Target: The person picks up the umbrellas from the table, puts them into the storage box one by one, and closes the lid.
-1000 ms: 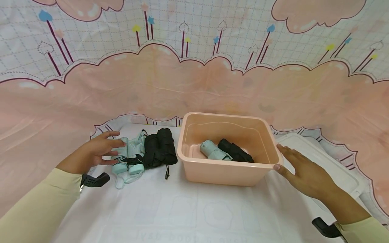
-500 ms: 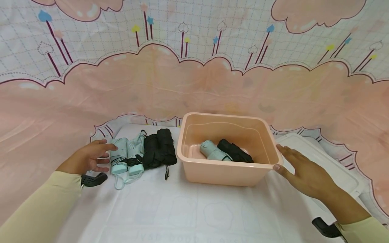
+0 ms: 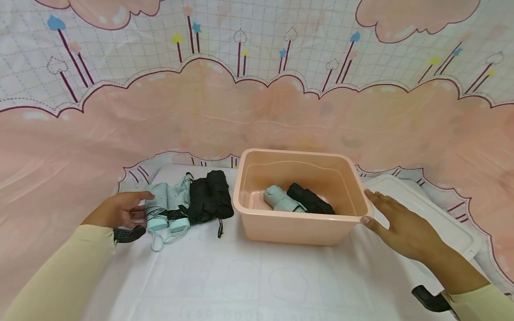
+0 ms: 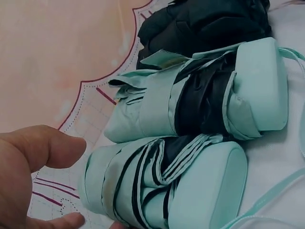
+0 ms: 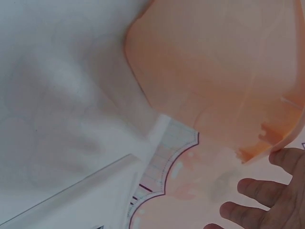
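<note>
My left hand (image 3: 120, 209) is beside the leftmost mint-green folded umbrella (image 3: 156, 200), its thumb and fingers spread around the umbrella's far end in the left wrist view. A second mint folded umbrella (image 4: 259, 90) with a black band lies alongside, then a bulky black folded bundle (image 3: 210, 198). Straight fingers of my right hand (image 3: 401, 229) touch the right rim of a peach plastic bin (image 3: 289, 227). Inside the bin are a mint rolled umbrella (image 3: 281, 199) and a black rolled bundle (image 3: 309, 199).
A white lid (image 3: 425, 214) lies on the white table (image 3: 257, 281) right of the bin, partly behind my right hand. Peach cloth printed with clouds and candles (image 3: 201, 116) rises behind the table. Wrist straps of the umbrellas trail toward the front.
My left hand has drawn back leftward from over the mint umbrella, then lowered beside its left side. The right hand stays at the bin's rim.
</note>
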`<action>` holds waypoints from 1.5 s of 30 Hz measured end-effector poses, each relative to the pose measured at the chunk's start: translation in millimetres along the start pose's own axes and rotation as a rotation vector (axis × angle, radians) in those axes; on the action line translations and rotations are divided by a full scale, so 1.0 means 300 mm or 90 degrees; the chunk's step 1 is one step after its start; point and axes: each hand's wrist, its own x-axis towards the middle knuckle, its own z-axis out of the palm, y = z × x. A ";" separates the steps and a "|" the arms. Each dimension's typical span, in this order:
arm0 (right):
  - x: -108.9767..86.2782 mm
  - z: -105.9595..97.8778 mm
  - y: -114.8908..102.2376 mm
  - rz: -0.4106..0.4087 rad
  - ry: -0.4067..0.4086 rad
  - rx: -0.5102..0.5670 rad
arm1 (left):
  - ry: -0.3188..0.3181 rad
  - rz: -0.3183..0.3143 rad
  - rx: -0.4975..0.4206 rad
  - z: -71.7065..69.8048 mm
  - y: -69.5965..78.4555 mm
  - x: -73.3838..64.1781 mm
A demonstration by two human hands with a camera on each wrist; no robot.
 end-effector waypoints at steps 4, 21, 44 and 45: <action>-0.001 0.001 -0.003 0.000 0.000 0.002 | 0.008 -0.016 0.002 -0.009 -0.006 -0.002; 0.003 -0.011 -0.008 -0.009 0.001 -0.007 | -0.067 0.013 0.017 -0.024 -0.011 0.046; 0.000 -0.006 -0.005 0.002 -0.004 -0.009 | -0.149 0.074 0.010 -0.056 0.005 -0.010; 0.000 -0.006 -0.005 0.001 -0.004 -0.008 | -0.153 0.074 0.004 -0.058 0.013 -0.017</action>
